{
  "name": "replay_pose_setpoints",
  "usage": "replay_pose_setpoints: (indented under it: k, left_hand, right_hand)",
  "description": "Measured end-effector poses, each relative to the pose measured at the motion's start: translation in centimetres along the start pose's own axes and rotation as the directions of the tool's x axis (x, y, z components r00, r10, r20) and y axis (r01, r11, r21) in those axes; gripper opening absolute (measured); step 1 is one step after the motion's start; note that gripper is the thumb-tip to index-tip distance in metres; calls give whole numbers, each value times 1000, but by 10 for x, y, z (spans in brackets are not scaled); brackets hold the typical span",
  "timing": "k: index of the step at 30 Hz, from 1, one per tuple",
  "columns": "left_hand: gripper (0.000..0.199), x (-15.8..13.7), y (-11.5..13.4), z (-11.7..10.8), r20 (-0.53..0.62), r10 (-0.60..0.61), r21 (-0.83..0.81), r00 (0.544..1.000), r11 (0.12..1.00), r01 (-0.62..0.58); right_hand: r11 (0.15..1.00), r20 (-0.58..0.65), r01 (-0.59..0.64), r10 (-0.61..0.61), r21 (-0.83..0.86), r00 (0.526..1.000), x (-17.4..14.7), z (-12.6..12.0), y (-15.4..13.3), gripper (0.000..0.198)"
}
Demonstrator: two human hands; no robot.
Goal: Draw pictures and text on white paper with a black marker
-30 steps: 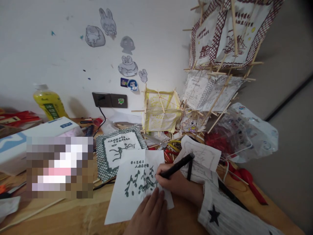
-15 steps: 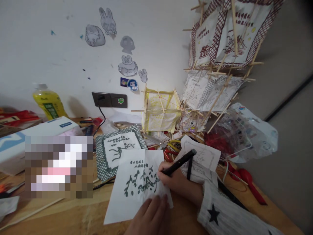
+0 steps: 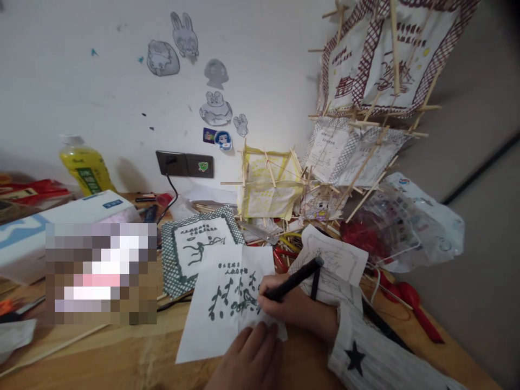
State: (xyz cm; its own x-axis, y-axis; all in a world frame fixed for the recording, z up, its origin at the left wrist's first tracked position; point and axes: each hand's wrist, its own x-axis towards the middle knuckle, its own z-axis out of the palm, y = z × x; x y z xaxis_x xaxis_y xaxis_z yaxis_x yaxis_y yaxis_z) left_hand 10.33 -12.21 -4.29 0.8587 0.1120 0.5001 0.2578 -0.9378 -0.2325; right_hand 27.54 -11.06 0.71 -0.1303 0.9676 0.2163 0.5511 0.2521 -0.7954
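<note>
Head view: on a wooden bench (image 3: 134,368), the right grip (image 3: 294,304) is clamped round a black marker (image 3: 299,274), its long axis slanting up and right from the fingers; the tip is hidden. The white sheet (image 3: 195,340) lies under and to the left of this grip, long side running away from the wearer, its dark green branch drawing (image 3: 219,296) just left of the fingers. The right grip is nearer that drawing; the left grip (image 3: 248,355) lies flat, holding nothing, on the sheet's near right part.
</note>
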Motion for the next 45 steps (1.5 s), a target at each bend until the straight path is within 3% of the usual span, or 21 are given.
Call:
replay_pose_setpoints:
  k: [9, 15, 21, 28, 36, 45]
  left_hand:
    - [24, 0, -2, -2, 65, 9, -28, 998, 1000, -7]
    - [24, -1, 0, 1, 55, -8, -11, 998, 1000, 9]
    - [22, -2, 0, 5, 30, -14, -23, 999, 1000, 14]
    - [25, 1, 0, -1, 0, -20, -21, 1000, 1000, 20]
    - [26, -2, 1, 0, 28, -16, -28, 999, 999, 17]
    - [26, 0, 0, 4, 31, -8, -31, 999, 999, 9]
  right_hand:
    - [998, -66, -17, 21, 58, 998, -1, 3, 7, 15]
    - [1000, 19, -17, 16, 22, 1000, -1, 0, -1, 15]
    - [997, -74, -35, 40, 64, 996, -1, 2, 1, 15]
    - [995, 25, -39, 37, 88, 999, -4, -2, 0, 18]
    - [1000, 13, 27, -27, -8, 1000, -3, -1, 3, 16]
    - [999, 31, -17, 16, 46, 999, -3, -1, 2, 15]
